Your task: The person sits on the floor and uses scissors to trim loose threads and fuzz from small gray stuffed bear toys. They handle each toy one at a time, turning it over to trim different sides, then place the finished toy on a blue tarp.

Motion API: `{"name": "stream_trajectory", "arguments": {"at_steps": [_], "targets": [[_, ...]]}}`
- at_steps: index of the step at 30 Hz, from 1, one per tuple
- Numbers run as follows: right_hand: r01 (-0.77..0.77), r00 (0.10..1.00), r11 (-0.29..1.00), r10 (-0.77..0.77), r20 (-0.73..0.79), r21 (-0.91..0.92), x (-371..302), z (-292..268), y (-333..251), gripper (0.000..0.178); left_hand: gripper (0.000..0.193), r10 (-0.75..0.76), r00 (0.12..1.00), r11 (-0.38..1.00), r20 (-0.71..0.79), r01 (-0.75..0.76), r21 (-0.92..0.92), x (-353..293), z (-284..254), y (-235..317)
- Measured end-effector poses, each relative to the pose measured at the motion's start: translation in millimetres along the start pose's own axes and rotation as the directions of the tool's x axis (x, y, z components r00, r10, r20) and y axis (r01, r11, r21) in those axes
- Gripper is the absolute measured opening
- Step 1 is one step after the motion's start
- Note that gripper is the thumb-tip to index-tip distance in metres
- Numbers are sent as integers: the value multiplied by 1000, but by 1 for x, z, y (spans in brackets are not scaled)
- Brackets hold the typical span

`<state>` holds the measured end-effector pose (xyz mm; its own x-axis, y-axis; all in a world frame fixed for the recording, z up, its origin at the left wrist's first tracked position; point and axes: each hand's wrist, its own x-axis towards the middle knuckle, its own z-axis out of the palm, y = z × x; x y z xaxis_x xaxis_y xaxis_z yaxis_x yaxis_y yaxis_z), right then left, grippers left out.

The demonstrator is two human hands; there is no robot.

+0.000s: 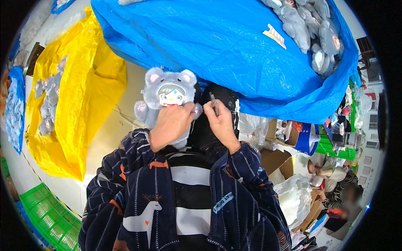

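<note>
A grey plush doll in a bear-eared hood lies face up on my lap, with a printed face in the hood's opening. Its paw pads and inner ears are pink. My left hand is closed on the doll just below its face, hiding most of its chest. To the right, beside the doll's paw, my right hand pinches a small, thin grey tool. The tool points upward, and my fingers cover much of it, so its kind is unclear.
A big blue sack spreads ahead, with grey plush pieces at its far right. At left stands a yellow sack holding more grey plush. Green crates sit lower left. Cardboard boxes and a person are at right.
</note>
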<state>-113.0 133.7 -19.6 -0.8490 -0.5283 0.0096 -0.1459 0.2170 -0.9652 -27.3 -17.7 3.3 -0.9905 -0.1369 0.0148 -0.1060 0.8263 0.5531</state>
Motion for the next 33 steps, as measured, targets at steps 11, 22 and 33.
{"name": "stream_trajectory", "arguments": {"at_steps": [11, 22, 33], "targets": [[-36, 999, 998, 38, 26, -50, -1, -20, 13, 36, 14, -27, 999, 995, -23, 25, -102, -6, 0, -7], [-123, 980, 992, 127, 153, -38, -2, 1, -3, 12, 12, 2, 999, 996, -53, -7, -90, -7, 0, -8], [-356, 934, 838, 305, 185, 413, 3, -25, -31, 12, 9, 44, 990, 998, -135, -49, -36, -9, 10, -6]]}}
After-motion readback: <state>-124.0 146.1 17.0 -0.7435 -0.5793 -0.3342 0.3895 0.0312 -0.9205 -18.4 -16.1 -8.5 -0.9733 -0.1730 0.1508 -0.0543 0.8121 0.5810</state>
